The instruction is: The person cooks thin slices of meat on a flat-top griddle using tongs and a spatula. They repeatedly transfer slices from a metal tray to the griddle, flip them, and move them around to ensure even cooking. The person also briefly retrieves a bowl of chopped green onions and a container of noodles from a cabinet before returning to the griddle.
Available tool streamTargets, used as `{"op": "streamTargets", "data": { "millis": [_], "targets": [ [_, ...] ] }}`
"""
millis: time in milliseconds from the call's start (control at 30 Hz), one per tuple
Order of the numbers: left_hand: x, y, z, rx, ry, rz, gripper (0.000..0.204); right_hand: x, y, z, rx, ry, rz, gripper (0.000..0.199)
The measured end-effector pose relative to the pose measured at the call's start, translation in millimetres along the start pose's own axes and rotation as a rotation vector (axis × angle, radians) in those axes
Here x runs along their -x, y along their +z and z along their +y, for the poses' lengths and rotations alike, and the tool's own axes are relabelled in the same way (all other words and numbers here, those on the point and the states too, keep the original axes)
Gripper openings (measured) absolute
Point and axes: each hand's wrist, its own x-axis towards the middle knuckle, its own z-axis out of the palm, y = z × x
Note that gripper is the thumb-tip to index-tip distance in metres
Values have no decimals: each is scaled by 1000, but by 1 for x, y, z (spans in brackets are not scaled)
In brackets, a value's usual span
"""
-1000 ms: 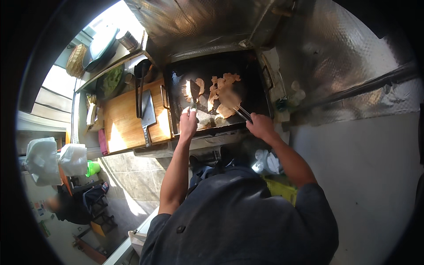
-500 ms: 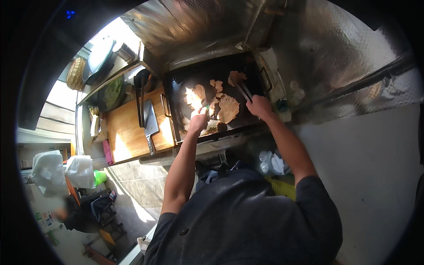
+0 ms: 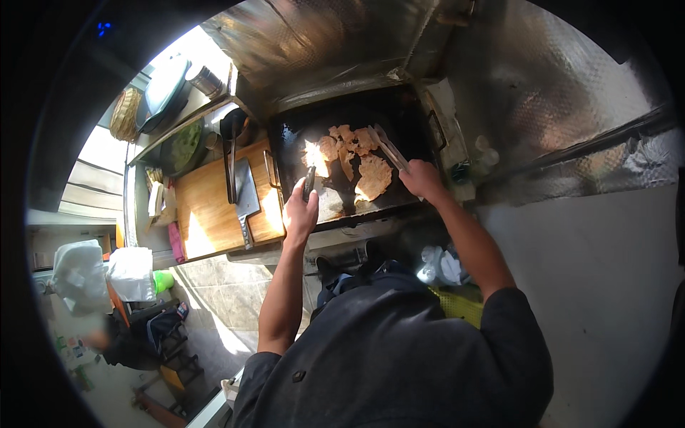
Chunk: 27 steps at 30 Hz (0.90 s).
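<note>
Several thin, browned pieces of meat (image 3: 374, 177) lie on a dark flat griddle (image 3: 342, 107). My right hand (image 3: 422, 180) is closed around metal tongs (image 3: 389, 148), whose tips touch the small pieces near the griddle's middle. At the near left edge of the griddle, my left hand (image 3: 300, 212) is closed on a short dark-handled tool (image 3: 309, 183); its working end is lost in the glare, so its kind is unclear. A brightly sunlit piece of meat lies just beyond that tool.
Left of the griddle, a wooden cutting board (image 3: 203, 203) bears a cleaver (image 3: 247, 196) and black tongs (image 3: 231, 167). Beyond it stands a bowl of greens (image 3: 184, 148). Foil-like sheeting (image 3: 314, 43) covers the wall behind. A seated person (image 3: 139, 339) is at lower left.
My left hand has drawn back toward me and left. The tongs have carried a piece of meat from the right to the small pieces in the middle.
</note>
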Motion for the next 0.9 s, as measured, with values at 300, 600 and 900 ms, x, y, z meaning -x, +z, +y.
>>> {"op": "streamTargets", "data": {
  "millis": [300,600,900],
  "targets": [
    [-38,-59,78,-584,129,-408,44,2,3,-20,98,-47,1,31],
    [-46,-34,69,-570,-16,-341,29,11,29,-60,63,-121,18,25],
    [-25,-45,102,-473,114,-480,29,-9,37,-50,130,-66,36,27]
  ]
}}
